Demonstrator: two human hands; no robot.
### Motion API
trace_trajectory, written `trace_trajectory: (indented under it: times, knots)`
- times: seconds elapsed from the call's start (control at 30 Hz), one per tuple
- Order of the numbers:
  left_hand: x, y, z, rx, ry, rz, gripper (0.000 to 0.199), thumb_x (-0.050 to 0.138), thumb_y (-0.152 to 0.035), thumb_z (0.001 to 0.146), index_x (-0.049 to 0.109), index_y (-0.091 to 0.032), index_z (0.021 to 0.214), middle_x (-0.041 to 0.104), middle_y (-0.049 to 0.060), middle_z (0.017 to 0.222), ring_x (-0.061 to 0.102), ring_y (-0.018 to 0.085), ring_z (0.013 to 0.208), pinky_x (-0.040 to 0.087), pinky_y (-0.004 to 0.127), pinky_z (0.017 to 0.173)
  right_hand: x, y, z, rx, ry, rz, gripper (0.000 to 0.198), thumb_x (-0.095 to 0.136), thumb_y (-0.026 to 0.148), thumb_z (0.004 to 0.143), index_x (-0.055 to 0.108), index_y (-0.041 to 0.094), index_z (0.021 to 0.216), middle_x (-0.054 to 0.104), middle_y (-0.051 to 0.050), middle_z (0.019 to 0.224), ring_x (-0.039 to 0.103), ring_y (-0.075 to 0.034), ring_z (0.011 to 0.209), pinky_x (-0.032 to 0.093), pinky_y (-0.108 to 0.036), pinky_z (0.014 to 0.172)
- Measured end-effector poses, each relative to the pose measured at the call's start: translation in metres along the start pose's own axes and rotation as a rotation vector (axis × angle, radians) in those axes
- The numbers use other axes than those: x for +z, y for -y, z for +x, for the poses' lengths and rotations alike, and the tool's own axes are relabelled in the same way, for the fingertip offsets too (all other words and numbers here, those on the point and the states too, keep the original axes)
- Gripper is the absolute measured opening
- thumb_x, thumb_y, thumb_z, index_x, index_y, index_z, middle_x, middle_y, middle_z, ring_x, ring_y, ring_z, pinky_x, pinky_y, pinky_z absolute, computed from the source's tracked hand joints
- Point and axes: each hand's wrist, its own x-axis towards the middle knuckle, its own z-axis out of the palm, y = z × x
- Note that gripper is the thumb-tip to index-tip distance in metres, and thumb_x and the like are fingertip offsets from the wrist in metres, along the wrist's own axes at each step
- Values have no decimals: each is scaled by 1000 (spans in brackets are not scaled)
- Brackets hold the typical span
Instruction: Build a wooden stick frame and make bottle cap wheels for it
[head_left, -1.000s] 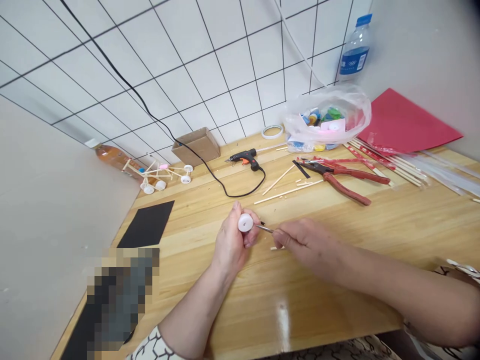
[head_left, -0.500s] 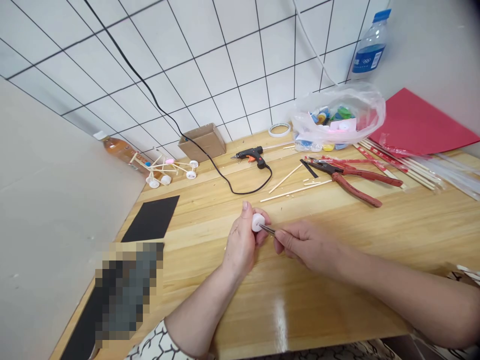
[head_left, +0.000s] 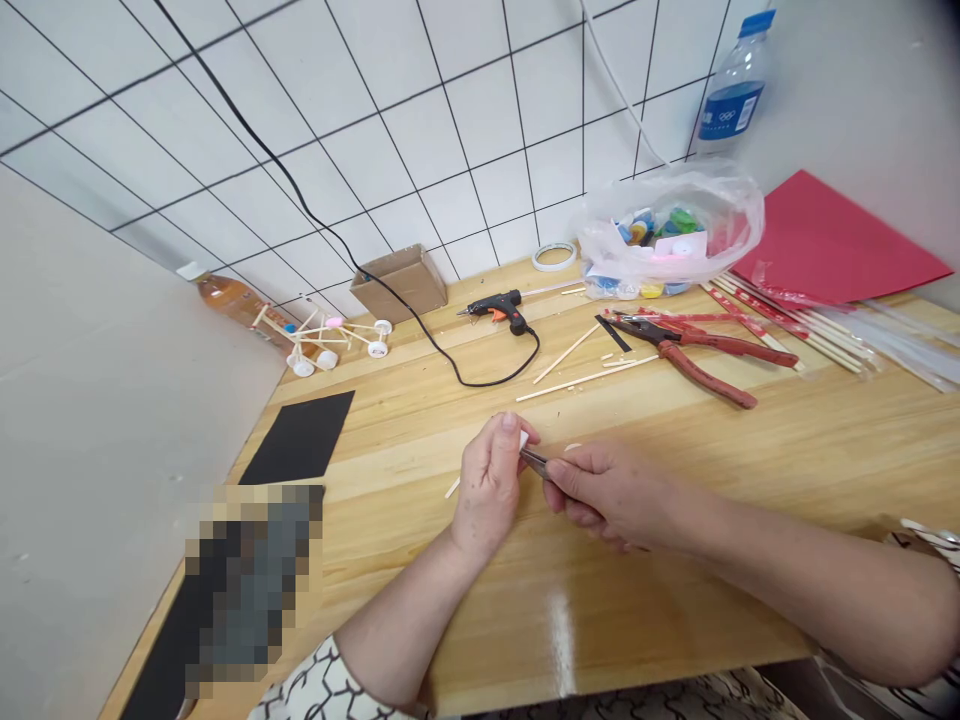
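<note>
My left hand (head_left: 487,485) is closed around a small white bottle cap (head_left: 524,439), mostly covered by the thumb and fingers. In my right hand (head_left: 611,492) is a slim, pointed metal tool (head_left: 535,461), its handle hidden in the grip, so I cannot tell its exact kind. The tool's tip meets the cap, and the two hands are close together above the wooden table. A thin wooden stick (head_left: 452,487) shows partly behind my left hand.
A black glue gun (head_left: 495,304) with its cord lies behind the hands. Red-handled pliers (head_left: 701,358) and sticks (head_left: 589,378) lie to the right. A stick frame with white cap wheels (head_left: 322,340), a cardboard box (head_left: 401,285) and a plastic bag of caps (head_left: 667,235) stand farther back.
My left hand has turned, so its thumb now covers more of the cap and the cap's face no longer shows. My right hand keeps the tool against the cap. The view has shifted slightly.
</note>
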Motion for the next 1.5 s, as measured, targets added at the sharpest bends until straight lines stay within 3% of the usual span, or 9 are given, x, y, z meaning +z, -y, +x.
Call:
trace_trajectory:
  times: [0.23,0.37,0.5,0.67,0.83,0.93,1.23,1.3,1.5]
  knots:
    - [-3,-1,0,21,15,69,42,48,-55,82,57,-16,67,43,-4,53,38,9,48,32,22,46,-1,3,-2,-324,-207,-610,32,33,21,90,46,18,61,44,1,56,41,-12,55,32,-25,56]
    - [-2,-1,-1,22,-7,55,40,52,-52,81,56,-16,66,45,-4,53,38,8,47,32,21,46,0,1,-2,-388,-284,-814,27,34,21,89,52,16,69,56,-5,68,48,-16,65,35,-28,64]
    - [0,-1,-4,26,-34,10,38,55,-51,79,56,-16,65,47,-4,54,38,7,46,32,20,46,1,4,-6,-356,-219,-648,30,33,23,90,49,17,65,48,0,59,43,-12,56,33,-25,57]
    - [0,-3,-7,28,-64,-58,36,60,-51,75,56,-17,65,48,-4,54,38,7,46,33,20,46,-1,7,-9,-111,28,-207,32,28,33,93,45,19,70,32,8,50,26,-7,41,27,-21,44]
    - [1,-4,-7,7,-56,-72,36,61,-49,75,55,-16,62,42,-6,50,35,7,45,32,20,45,-2,-1,-2,-427,-217,-695,27,35,24,88,48,17,65,47,0,60,41,-12,58,32,-26,58]
    - [3,-4,-7,2,-75,-98,35,62,-48,75,55,-16,61,42,-6,49,34,6,44,32,20,45,0,-3,-1,-468,-279,-789,25,35,24,87,49,17,67,48,-1,61,41,-13,57,32,-27,59]
    - [2,-7,-11,30,-74,-111,33,65,-45,74,54,-16,61,44,-6,52,38,7,47,33,20,48,-4,2,-7,-47,184,42,34,33,45,90,44,20,70,25,10,48,16,-6,40,18,-19,39]
    - [2,-6,-11,14,-67,-128,34,64,-46,73,54,-16,60,42,-6,50,35,6,45,32,20,46,-4,1,-6,-85,163,-31,34,33,43,90,45,19,69,28,9,49,19,-6,41,20,-19,40]
    - [5,-6,-10,-37,-80,-200,35,65,-47,73,53,-16,61,43,-6,52,33,5,44,30,19,45,2,-2,-1,-478,-247,-652,24,39,21,85,45,18,62,44,1,59,40,-12,58,31,-25,58]
